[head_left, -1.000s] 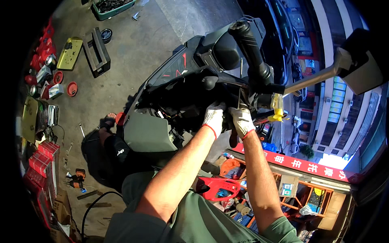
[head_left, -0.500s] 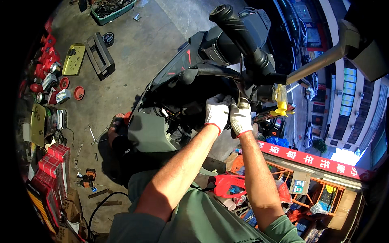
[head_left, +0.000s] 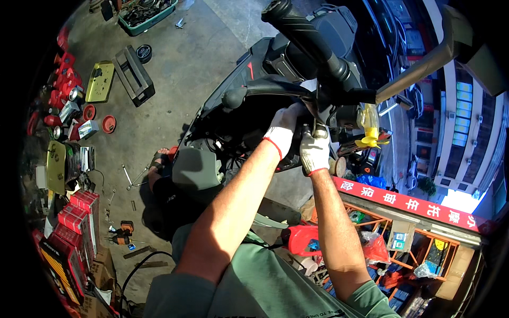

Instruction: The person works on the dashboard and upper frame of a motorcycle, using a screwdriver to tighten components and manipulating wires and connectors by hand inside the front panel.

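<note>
The scooter stood right before the person, its dark hollow front lying under the thick, ribbed black handgrip and a ball-tipped lever. The left hand, in white knit cuffed with red, reached into that shadow; its fingertips were hidden, so I couldn't tell whether they pinched anything. Just beside it, the similarly gloved right hand was curled, its hold unclear. A smooth, matte grey panel bulged nearby.

both hands wear white gloves with red-edged cuffs, and the short-sleeved shirt is dull green.
</note>
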A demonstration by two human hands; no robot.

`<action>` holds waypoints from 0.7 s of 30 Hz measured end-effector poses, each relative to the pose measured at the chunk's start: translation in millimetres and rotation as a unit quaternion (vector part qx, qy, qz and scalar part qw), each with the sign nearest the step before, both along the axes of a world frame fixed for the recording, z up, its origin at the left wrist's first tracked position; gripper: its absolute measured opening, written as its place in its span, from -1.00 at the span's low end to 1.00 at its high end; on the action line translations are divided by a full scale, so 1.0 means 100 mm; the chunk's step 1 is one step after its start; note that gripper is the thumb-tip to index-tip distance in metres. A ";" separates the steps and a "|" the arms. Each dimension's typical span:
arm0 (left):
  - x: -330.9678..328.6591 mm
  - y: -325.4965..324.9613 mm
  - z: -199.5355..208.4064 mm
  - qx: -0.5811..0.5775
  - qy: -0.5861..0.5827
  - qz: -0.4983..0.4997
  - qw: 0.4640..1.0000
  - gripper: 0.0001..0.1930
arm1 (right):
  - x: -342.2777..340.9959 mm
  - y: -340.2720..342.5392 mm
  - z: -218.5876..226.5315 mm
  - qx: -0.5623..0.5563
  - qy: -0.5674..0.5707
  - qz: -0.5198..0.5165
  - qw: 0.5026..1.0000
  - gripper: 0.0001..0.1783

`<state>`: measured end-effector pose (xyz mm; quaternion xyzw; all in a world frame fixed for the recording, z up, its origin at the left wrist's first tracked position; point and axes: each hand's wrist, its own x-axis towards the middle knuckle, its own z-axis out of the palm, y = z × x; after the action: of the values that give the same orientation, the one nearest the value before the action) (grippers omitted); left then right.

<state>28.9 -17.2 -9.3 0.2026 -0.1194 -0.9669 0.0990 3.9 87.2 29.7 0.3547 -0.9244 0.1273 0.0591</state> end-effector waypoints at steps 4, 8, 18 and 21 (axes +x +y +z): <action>-0.14 -0.09 -0.05 -0.140 -0.052 -0.026 0.988 -0.63 | 0.05 -0.06 0.05 -0.096 -0.132 -0.084 0.983 -0.77; -0.33 0.10 -0.17 -0.065 -0.032 0.065 0.995 -0.69 | 0.07 -0.03 0.08 -0.068 -0.113 -0.081 0.988 -0.73; -0.64 0.13 -0.90 -0.561 -0.009 0.128 0.818 -0.76 | 0.15 -0.06 0.02 -0.018 -0.047 -0.121 0.991 -0.66; -0.43 -0.10 -0.41 -0.689 0.006 -0.003 0.725 -0.71 | 0.19 0.01 0.10 -0.050 -0.068 -0.161 0.983 -0.60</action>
<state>-13.9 -27.1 -50.4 0.0729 -0.7529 -0.6198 0.2089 22.5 87.9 39.9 0.1884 -0.9637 0.1860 0.0331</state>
